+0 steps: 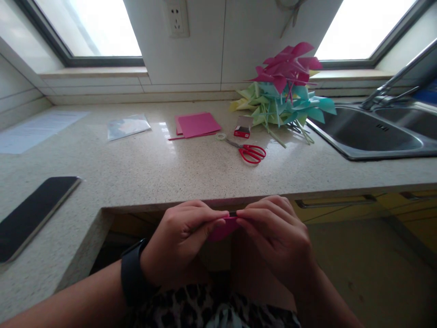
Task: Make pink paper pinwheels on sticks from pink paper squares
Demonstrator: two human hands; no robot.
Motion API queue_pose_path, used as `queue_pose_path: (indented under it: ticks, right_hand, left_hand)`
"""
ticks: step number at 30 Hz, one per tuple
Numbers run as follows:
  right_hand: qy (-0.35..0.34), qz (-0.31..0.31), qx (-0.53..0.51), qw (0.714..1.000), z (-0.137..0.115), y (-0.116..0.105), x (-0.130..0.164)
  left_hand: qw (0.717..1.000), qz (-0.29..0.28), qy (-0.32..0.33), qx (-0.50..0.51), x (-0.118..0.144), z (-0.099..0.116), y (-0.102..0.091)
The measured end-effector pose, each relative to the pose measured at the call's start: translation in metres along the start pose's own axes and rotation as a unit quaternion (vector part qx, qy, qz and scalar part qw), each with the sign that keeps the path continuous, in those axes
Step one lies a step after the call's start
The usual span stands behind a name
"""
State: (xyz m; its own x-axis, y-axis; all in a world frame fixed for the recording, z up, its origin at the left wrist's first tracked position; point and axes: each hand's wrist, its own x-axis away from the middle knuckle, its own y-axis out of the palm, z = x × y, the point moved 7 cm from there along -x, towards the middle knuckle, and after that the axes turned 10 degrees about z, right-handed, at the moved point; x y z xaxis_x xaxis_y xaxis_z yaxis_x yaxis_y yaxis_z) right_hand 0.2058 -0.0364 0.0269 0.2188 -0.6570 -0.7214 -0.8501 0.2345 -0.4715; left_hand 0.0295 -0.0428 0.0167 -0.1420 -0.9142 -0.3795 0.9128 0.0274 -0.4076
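I hold a small pink paper piece (223,228) pinched between both hands just below the counter (143,164) edge, my left hand (180,241) and right hand (273,237) meeting fingertip to fingertip, each grip narrow and closed on the paper. Most of it is hidden behind my fingers, so I can't quite tell how it is folded. Pinching this hard over open floor, I could tear or crease it crookedly, or let it slip and fall. The sink (372,132) to my right looks empty. A small red box (242,127) stands open by the scissors (247,149), its contents unclear, beside the pinwheel pile (283,98) and pink sheets (197,124).
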Motion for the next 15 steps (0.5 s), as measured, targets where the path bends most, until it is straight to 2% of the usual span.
queue_pose_path:
  ticks: [11, 13, 15]
  right_hand:
    - [-0.01, -0.015, 0.01, 1.0, 0.0, 0.002, 0.0]
    - [-0.005, -0.015, 0.001, 1.0, 0.0, 0.003, 0.001]
    - [0.004, -0.007, -0.014, 1.0, 0.001, 0.003, 0.002]
  left_hand:
    - [1.0, -0.012, -0.017, 0.005, 0.002, -0.004, 0.004]
    - [0.999, -0.008, -0.034, 0.017, 0.003, -0.007, 0.005]
    - [0.996, 0.005, -0.077, 0.048, 0.004, -0.013, 0.005]
